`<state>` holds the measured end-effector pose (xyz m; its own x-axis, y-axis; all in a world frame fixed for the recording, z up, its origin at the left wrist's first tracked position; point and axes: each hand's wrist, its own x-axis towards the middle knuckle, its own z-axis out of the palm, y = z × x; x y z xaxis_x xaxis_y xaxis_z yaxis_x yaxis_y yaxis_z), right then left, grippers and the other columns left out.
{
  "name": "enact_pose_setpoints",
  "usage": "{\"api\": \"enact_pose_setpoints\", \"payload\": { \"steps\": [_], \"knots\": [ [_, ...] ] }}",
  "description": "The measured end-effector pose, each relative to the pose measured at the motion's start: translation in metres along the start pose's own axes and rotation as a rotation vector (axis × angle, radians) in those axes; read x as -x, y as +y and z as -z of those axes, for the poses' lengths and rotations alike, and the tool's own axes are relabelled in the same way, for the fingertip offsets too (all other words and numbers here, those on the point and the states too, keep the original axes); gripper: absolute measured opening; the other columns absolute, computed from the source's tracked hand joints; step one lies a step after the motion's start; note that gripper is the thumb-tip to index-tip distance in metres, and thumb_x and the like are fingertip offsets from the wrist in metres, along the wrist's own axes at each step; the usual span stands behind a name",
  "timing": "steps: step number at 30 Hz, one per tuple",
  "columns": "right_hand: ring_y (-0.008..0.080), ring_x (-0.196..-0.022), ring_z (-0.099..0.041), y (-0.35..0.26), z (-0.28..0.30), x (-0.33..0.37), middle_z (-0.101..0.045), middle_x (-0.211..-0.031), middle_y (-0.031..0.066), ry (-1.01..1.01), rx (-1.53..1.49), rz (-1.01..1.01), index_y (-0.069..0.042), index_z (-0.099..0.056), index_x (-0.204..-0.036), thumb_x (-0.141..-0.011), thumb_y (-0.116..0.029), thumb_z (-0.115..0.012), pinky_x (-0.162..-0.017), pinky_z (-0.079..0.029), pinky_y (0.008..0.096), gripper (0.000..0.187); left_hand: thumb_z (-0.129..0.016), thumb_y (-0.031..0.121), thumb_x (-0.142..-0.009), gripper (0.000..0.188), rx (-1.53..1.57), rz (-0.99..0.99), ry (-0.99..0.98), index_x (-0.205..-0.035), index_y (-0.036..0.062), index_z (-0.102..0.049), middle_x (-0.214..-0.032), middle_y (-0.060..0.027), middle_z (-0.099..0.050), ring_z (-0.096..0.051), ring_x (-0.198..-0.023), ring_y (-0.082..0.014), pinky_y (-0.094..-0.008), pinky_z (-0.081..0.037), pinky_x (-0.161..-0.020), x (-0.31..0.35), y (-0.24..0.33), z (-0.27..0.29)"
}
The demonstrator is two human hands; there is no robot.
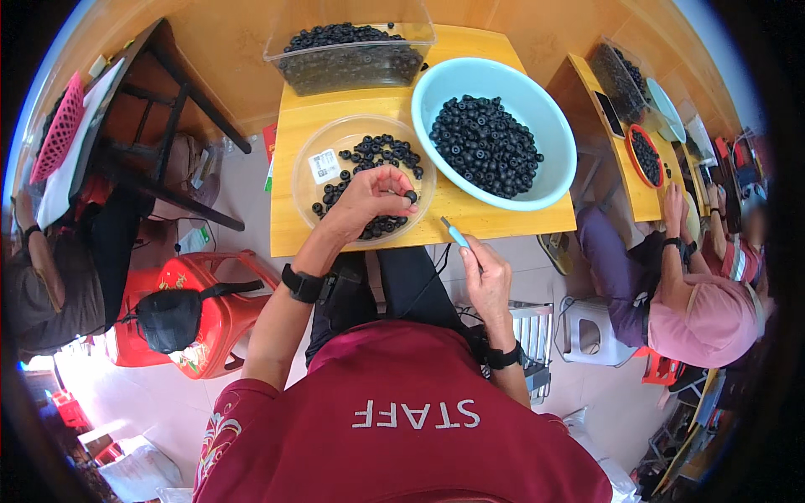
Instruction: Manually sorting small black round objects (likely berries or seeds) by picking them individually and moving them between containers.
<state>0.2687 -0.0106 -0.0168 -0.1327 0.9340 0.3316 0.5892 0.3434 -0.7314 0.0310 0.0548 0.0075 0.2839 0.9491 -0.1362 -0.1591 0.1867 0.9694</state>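
Currently | left hand (375,199): grip pinched on black ring-shaped piece (411,196), above clear round tub (307,186) | right hand (488,273): grip closed around slim blue-handled tool (456,235), by yellow surface (511,220)

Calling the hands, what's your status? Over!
Left fingers: pinching small black piece. Right fingers: gripping blue-handled tool. Nearby: blue basin, just beyond tool.

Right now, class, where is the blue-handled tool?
In the head view, the blue-handled tool is in the right hand, at the near edge of the yellow table, just short of the light-blue basin.
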Motion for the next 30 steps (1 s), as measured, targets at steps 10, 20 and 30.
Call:
{"api": "enact_pose_setpoints", "payload": {
  "steps": [10, 20, 30],
  "knots": [
    [0.0229, -0.056, -0.056, -0.050, -0.006, -0.029, -0.057, -0.069, 0.0117, 0.000, -0.100, 0.114, -0.003, -0.064, -0.105, -0.088, -0.009, -0.059, -0.052, -0.043, 0.0327, 0.018, -0.062, 0.001, -0.084, 0.019, 0.722, -0.032, -0.088, -0.103, 0.0022, -0.060, -0.093, -0.0050, -0.063, -0.065, -0.083, -0.0151, -0.0249, -0.053, -0.076, 0.038, -0.012, -0.002],
    [0.0245, -0.054, -0.055, -0.073, -0.008, -0.036, -0.055, -0.067, 0.0098, -0.100, -0.019, 0.281, -0.006, -0.065, -0.102, -0.084, -0.006, -0.063, -0.049, -0.042, 0.0340, 0.019, -0.062, 0.005, -0.086, 0.016, 0.759, -0.125, -0.111, -0.101, 0.0044, -0.058, -0.097, -0.0053, -0.063, -0.062, -0.086, -0.0133, -0.0254, -0.051, -0.079, 0.046, -0.013, -0.001],
    [0.0255, -0.052, -0.054, -0.078, -0.009, -0.037, -0.053, -0.066, 0.0093, -0.112, 0.041, 0.321, -0.007, -0.066, -0.102, -0.082, -0.007, -0.065, -0.048, -0.042, 0.0352, 0.020, -0.062, 0.005, -0.086, 0.014, 0.788, -0.131, -0.132, -0.099, 0.0050, -0.057, -0.095, -0.0067, -0.063, -0.062, -0.084, -0.0134, -0.0241, -0.052, -0.077, 0.048, -0.015, 0.004]
  ]
}}
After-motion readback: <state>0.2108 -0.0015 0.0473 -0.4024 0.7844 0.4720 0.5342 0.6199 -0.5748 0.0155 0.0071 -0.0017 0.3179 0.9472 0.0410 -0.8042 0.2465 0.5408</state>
